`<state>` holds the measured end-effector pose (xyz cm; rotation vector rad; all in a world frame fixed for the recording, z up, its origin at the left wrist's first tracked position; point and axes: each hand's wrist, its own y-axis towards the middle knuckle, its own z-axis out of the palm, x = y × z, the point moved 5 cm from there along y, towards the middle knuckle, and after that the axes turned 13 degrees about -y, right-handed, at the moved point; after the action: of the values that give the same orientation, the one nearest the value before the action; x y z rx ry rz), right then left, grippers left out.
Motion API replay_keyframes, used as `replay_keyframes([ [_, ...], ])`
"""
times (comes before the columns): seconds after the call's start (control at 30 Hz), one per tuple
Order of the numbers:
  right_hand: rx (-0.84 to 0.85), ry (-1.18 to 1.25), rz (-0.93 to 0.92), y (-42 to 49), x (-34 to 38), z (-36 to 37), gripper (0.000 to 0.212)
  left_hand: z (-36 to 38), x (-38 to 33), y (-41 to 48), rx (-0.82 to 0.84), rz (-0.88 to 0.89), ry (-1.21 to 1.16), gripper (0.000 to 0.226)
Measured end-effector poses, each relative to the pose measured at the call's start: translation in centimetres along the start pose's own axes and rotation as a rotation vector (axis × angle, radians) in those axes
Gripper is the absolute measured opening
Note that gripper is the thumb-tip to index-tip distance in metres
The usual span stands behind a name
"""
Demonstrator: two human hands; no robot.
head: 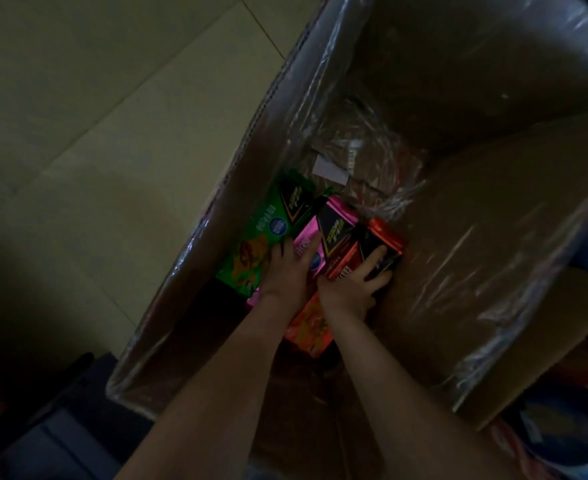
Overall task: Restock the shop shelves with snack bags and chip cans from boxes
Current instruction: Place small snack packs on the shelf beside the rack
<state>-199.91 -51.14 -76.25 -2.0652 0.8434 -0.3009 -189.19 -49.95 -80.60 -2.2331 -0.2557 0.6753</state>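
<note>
In the head view, a large cardboard box (pixel 493 237) is seen from above, standing on a pale tiled floor (pixel 95 116), its rim edged with shiny clear tape. Three snack bags are packed side by side in the near left corner of the box: a green bag (pixel 261 244) against the left wall, a pink bag (pixel 339 209) next to it, and a red bag (pixel 380 232) on the right. Crumpled clear wrapping (pixel 361 150) is seen on the box bottom beyond them.

Both bare forearms are reached down into the box. The left hand (pixel 287 270) is laid flat over the seam between the green bag and the pink bag, its fingers straight and relaxed, with nothing clasped. The right hand (pixel 349 289) is placed on the red bag with its fingers spread over the front; in the dim light it cannot be told whether the bag is gripped or merely touched.
</note>
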Motion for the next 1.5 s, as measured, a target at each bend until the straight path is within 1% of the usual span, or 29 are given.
replay_keyframes([
  [0.13,-0.052,0.009,-0.032,0.2,-0.1,-0.2,0.11,0.7,0.2,1.2,-0.053,0.007,0.106,0.091],
  [0.2,-0.077,0.019,-0.055,0.2,-0.2,-0.7,0.112,0.7,-0.3,1.4,-0.035,0.009,0.141,0.091],
  [0.27,-0.099,0.037,-0.073,0.0,-0.4,-1.5,0.114,0.5,-0.7,1.4,-0.004,0.002,0.128,0.088],
  [0.33,-0.121,0.042,-0.099,-0.5,-0.3,-2.6,0.116,-0.2,-1.2,1.0,-0.117,0.016,0.122,0.092],
  [0.4,-0.14,0.054,-0.129,-1.2,-0.1,-4.0,0.115,-1.3,-1.6,0.3,-0.17,-0.012,0.102,0.095],
  [0.5,-0.136,0.105,-0.169,-3.0,0.1,-6.6,0.11,-2.5,-2.2,-2.0,-0.111,-0.09,-0.003,0.085],
  [0.63,-0.15,0.121,-0.229,-7.6,0.4,-11.7,0.105,-8.3,-5.7,-7.6,-0.32,-0.103,-0.247,0.084],
  [0.73,-0.182,0.143,-0.314,-12.6,0.4,-16.9,0.102,-12.9,-9.1,-12.9,-0.373,-0.122,-0.344,0.086],
  [0.87,-0.205,0.179,-0.46,-19.5,-0.9,-25.4,0.096,-20.0,-14.9,-20.7,-0.521,-0.086,-0.456,0.093],
  [0.97,-0.232,0.186,-0.561,-24.9,-3.1,-32.4,0.093,-24.5,-20.5,-26.9,-0.595,0.003,-0.481,0.094],
  [1.13,-0.375,0.254,-0.696,-33.5,-8.8,-45.1,0.089,-30.5,-32.1,-36.6,-0.653,0.181,-0.428,0.091],
  [1.2,-0.469,0.303,-0.745,-36.8,-11.8,-50.1,0.089,-32.7,-36.9,-40.3,-0.698,0.266,-0.421,0.094],
  [1.3,-0.588,0.371,-0.789,-41.2,-16.9,-56.9,0.088,-35.7,-43.9,-46.0,-0.779,0.451,-0.465,0.094],
  [1.43,-0.747,0.504,-0.868,-46.5,-23.8,-64.5,0.084,-38.8,-51.8,-52.1,-0.816,0.656,-0.504,0.091],
  [1.5,-0.846,0.586,-0.869,-48.6,-27.2,-67.5,0.079,-39.6,-55.5,-54.2,-0.777,0.764,-0.534,0.093],
])
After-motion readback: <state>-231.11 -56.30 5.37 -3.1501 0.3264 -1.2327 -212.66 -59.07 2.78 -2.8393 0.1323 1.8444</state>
